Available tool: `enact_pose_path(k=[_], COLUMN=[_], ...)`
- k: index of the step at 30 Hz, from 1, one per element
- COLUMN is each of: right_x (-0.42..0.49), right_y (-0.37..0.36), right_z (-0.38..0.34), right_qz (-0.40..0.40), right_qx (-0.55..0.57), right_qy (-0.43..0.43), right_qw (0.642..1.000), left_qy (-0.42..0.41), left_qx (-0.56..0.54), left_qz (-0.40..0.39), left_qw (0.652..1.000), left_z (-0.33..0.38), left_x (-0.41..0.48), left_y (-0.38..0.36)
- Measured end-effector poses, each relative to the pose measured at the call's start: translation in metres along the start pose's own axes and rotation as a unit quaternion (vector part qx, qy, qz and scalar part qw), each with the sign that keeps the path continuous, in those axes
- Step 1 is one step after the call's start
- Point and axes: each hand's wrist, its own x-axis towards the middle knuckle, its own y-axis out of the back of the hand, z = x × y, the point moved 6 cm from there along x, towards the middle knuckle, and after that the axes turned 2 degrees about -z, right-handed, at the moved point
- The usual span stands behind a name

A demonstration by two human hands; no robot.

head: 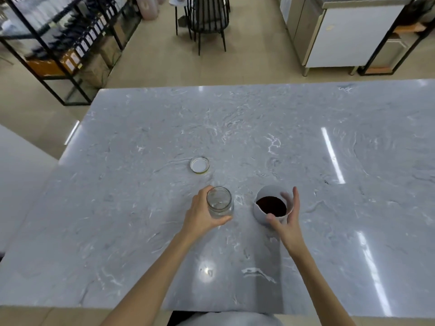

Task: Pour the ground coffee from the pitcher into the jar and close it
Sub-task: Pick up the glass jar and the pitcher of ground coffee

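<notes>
A person's left hand [200,216] clasps the empty jar [220,203] on the desk [259,128]; the right hand's [286,222] grip, spread wide, nears the coffee-filled pitcher [273,204]. Pouring unstarted; the lid [199,164] lies apart.

The person's 2 forearms are bare, with no sleeves reaching the wrists. The left hand [200,214] and right hand [288,222] wear no gloves, rings or watch.
</notes>
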Motion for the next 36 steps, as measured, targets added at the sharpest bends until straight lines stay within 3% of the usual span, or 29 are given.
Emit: enact_pose_path(k=[4,10,13,16,21,29,36], right_x=[0.004,0.02,0.024,0.024,0.031,0.028,0.028], right_y=[0.001,-0.011,-0.001,-0.002,0.025,0.027,0.02], right_z=[0.009,-0.001,-0.008,-0.021,-0.015,0.009,0.017], right_qz=[0.006,-0.011,0.054,0.012,0.093,0.087,0.006], right_qx=[-0.047,-0.03,-0.001,-0.077,-0.014,0.001,-0.024], right_qy=[0.03,0.073,0.081,0.135,0.104,0.069,0.062], right_qw=[0.998,0.997,0.995,0.988,0.99,0.994,0.998], left_qy=[-0.006,-0.009,-0.036,-0.045,-0.047,-0.043,-0.042], left_qx=[-0.007,-0.018,0.006,0.013,-0.002,0.0,-0.003], left_qz=[0.016,0.033,0.013,0.017,0.014,0.0,-0.016], left_qw=[1.0,0.999,0.999,0.999,0.999,0.999,0.999], left_z=[-0.002,-0.004,0.004,0.008,0.006,0.003,0.002], left_x=[0.0,-0.002,0.002,0.002,0.004,0.006,0.009], left_y=[-0.001,0.001,0.0,0.0,-0.002,-0.003,0.0])
